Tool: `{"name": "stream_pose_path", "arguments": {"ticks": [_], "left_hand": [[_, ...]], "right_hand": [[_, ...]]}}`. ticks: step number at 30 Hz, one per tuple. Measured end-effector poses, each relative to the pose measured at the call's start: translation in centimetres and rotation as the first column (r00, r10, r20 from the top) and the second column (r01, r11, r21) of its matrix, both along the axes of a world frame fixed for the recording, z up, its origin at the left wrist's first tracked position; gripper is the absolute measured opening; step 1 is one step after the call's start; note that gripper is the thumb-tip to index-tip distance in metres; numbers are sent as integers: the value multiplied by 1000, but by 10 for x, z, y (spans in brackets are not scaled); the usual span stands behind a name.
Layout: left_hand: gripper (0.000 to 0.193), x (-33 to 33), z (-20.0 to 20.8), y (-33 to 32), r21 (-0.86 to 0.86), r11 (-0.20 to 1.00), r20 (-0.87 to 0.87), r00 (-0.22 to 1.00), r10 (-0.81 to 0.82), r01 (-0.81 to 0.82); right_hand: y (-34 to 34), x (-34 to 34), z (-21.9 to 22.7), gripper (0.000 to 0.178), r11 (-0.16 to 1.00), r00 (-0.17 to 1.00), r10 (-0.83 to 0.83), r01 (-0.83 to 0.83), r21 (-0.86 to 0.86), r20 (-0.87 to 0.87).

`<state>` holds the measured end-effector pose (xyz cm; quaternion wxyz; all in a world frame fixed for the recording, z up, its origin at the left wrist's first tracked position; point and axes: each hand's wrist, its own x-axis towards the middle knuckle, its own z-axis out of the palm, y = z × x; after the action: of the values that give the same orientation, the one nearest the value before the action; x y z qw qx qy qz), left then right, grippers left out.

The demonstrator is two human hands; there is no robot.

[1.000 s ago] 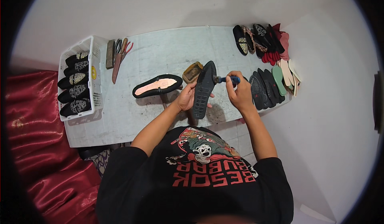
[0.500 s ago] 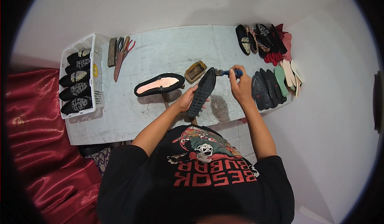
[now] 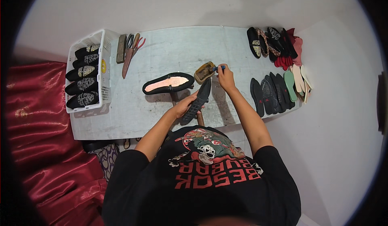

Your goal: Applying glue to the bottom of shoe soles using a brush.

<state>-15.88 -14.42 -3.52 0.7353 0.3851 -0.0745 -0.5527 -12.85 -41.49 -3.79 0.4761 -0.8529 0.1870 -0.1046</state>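
Note:
My left hand (image 3: 184,106) grips a black shoe sole (image 3: 200,98), tilted with its tip pointing away from me and a ribbed face showing. In my closed right hand (image 3: 226,79) is a brush with a blue handle (image 3: 219,69). The brush end reaches into a small yellowish-brown tub (image 3: 197,73) with dark residue inside; its bristles are hard to make out. Just left of the tub rests a black slip-on shoe (image 3: 186,77) with a pale pink insole. Beneath the shoe and sole, parts of a wooden stand (image 3: 200,119) show.
A white plastic basket (image 3: 106,82) of black shoes stands on the table (image 3: 161,44) at left. Beside it lie pliers (image 3: 140,44), a sheathed tool (image 3: 127,64) and a block (image 3: 121,50). Black soles (image 3: 257,98), pale insoles (image 3: 298,80) and more shoes (image 3: 254,44) line the right side.
My right hand has brought the brush from the sole's tip to the tub, moving left. The sole has dropped slightly nearer to me. The whole view has shifted a little.

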Motion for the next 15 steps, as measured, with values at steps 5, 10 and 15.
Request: {"name": "stream_pose_path", "arguments": {"ticks": [5,10,15], "left_hand": [[60,-8,9,1,75,997,-85,996,41,-34],[63,-9,-6,-2,6,999,-209,977,54,-54],[64,-3,-1,-27,1,996,-251,964,90,-92]], "right_hand": [[-11,1,-23,32,1000,999,-1,0,-16,-53],[-8,0,17,31,997,996,-48,42,69,81],[-13,-14,83,25,950,972,-165,111,292,168]]}}
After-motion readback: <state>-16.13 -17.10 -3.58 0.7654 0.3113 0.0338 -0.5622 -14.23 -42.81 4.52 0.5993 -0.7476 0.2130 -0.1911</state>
